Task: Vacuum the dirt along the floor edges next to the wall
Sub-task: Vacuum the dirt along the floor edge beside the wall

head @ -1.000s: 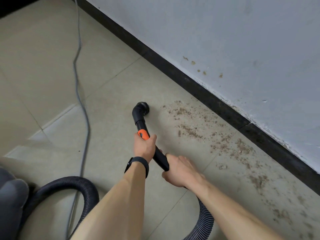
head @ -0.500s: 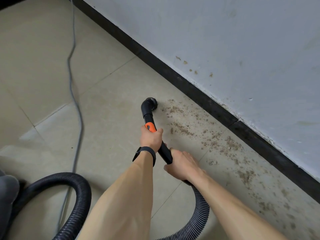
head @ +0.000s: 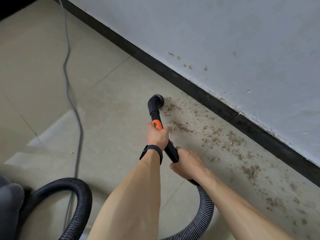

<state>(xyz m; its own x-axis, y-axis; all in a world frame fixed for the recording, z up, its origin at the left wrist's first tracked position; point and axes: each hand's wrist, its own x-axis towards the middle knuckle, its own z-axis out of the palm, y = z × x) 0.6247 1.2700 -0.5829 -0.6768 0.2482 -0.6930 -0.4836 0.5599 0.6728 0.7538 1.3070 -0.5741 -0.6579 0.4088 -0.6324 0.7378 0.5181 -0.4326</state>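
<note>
I hold a black vacuum wand with an orange button. My left hand grips it just below the button; a black band sits on that wrist. My right hand grips the wand lower down, where the ribbed hose joins. The round brush nozzle rests on the beige tiled floor at the left end of a brown dirt patch. The dirt spreads rightward along the black skirting board under the pale wall.
The black hose loops back to the left toward a grey vacuum body at the lower left corner. A grey power cable runs across the tiles from top left downward. Brown spots mark the wall.
The brush nozzle has moved right and toward the wall, from bare tile to the edge of the dirt patch. Both hands kept their grip on the wand.
</note>
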